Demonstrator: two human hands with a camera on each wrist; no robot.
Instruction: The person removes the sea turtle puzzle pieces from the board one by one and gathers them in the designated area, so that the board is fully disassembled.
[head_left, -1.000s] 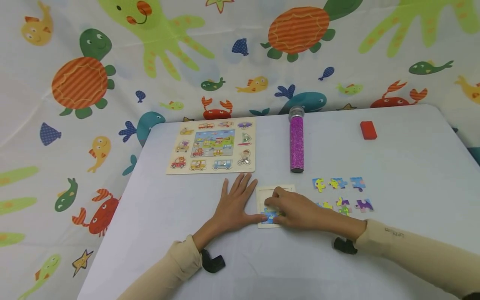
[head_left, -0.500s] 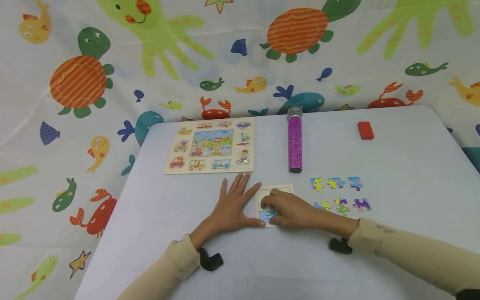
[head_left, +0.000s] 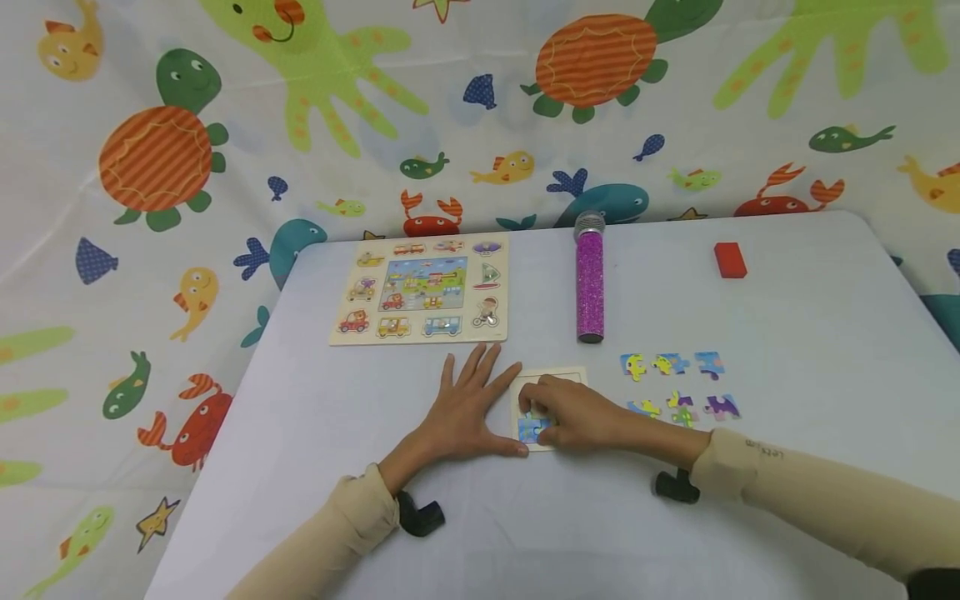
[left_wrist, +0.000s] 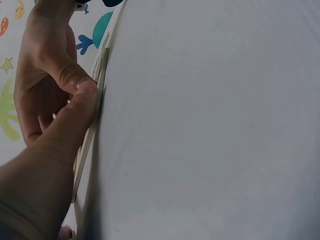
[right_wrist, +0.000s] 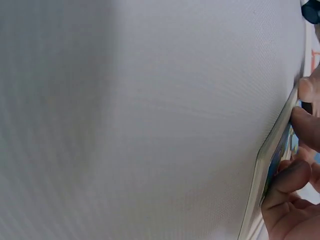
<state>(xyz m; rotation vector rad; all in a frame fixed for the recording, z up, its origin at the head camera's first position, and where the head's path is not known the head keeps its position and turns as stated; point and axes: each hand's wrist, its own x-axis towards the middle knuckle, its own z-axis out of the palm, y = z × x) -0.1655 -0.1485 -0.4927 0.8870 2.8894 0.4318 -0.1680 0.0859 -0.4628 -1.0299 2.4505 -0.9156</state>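
Observation:
In the head view a small wooden puzzle tray [head_left: 551, 374] lies in front of me, with blue jigsaw pieces [head_left: 531, 429] set in its lower left. My left hand [head_left: 462, 421] is spread flat at the tray's left side, index fingertip at the upper left corner and thumb at the lower left. My right hand [head_left: 581, 412] reaches over the tray from the right, its fingers curled down and pinching a puzzle piece that they mostly hide. In the right wrist view, fingertips of both hands meet the tray's edge [right_wrist: 267, 150].
Right of the tray, loose jigsaw pieces [head_left: 722, 407] lie in two rows. A larger wooden vehicle puzzle board [head_left: 493, 250] is at the back left, beside a glittery purple microphone [head_left: 590, 287]. A red block [head_left: 730, 260] lies at the back right. A sea-animal printed cloth [head_left: 450, 100] hangs behind.
My left index finger has moved right to the tray's upper left corner. The right hand has shifted slightly left over the tray, fingers still curled. The whole view has shifted slightly.

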